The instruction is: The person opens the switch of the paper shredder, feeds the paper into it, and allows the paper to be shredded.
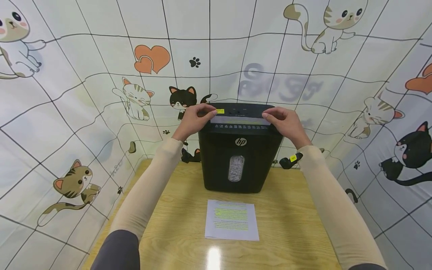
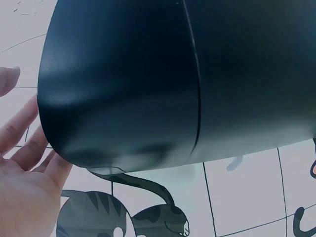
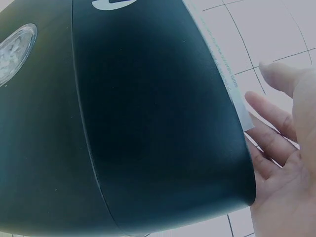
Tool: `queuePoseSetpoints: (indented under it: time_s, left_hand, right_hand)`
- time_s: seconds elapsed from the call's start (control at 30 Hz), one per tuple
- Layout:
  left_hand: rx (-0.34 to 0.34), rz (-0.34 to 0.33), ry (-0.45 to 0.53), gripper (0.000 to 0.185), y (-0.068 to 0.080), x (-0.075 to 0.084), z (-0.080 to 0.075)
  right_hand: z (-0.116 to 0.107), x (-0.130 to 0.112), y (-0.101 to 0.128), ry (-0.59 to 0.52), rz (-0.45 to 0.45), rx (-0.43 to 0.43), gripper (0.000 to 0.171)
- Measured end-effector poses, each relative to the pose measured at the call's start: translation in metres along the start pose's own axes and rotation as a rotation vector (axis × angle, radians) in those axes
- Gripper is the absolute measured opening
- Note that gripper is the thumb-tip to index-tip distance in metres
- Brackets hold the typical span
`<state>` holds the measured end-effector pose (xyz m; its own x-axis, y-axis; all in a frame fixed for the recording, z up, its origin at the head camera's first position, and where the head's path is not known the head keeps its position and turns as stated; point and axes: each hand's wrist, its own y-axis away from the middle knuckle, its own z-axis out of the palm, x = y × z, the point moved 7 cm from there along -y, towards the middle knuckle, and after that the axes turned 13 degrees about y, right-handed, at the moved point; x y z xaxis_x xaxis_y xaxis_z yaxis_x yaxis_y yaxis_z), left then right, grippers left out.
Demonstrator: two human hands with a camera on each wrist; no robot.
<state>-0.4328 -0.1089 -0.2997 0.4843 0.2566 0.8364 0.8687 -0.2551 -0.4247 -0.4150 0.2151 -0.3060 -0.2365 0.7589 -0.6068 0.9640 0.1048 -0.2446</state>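
Note:
A black paper shredder [image 1: 236, 161] with an HP logo and an oval window showing paper bits stands upright at the table's back. A strip of printed paper [image 1: 240, 120] sticks out of its top slot. My left hand [image 1: 197, 117] is at the strip's left end, thumb and forefinger slightly apart; the left wrist view shows its other fingers [image 2: 27, 143] along the shredder's side. At the right end is my right hand [image 1: 283, 119]. In the right wrist view its thumb and forefinger stand apart beside the paper corner [image 3: 242, 116], other fingers against the shredder's side.
Printed sheets [image 1: 231, 220] with yellow highlighting lie on the wooden table [image 1: 175, 225] in front of the shredder. A black plug [image 1: 287, 162] with a yellow tag is by my right wrist. Cat-patterned white sheeting [image 1: 222, 48] surrounds the table at the back and sides.

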Motion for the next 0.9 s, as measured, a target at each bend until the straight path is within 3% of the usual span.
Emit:
queuePoseSetpoints:
  time_s: [0.17, 0.37, 0.63, 0.9]
  left_hand:
    - [-0.009, -0.007, 0.012, 0.044, 0.005, 0.0, -0.001]
    - [-0.005, -0.001, -0.057, 0.055, 0.011, 0.0, -0.003]
    - [0.005, 0.048, -0.102, 0.067, 0.022, -0.001, -0.005]
    - [0.018, 0.032, -0.094, 0.078, 0.035, -0.014, -0.008]
  right_hand:
    - [0.001, -0.001, 0.002, 0.017, -0.025, -0.026, 0.064]
    - [0.001, -0.003, 0.008, -0.009, -0.057, -0.057, 0.067]
    - [-0.003, 0.0, 0.019, 0.043, -0.069, -0.032, 0.071]
    - [0.002, 0.006, 0.03, 0.113, -0.087, -0.005, 0.08]
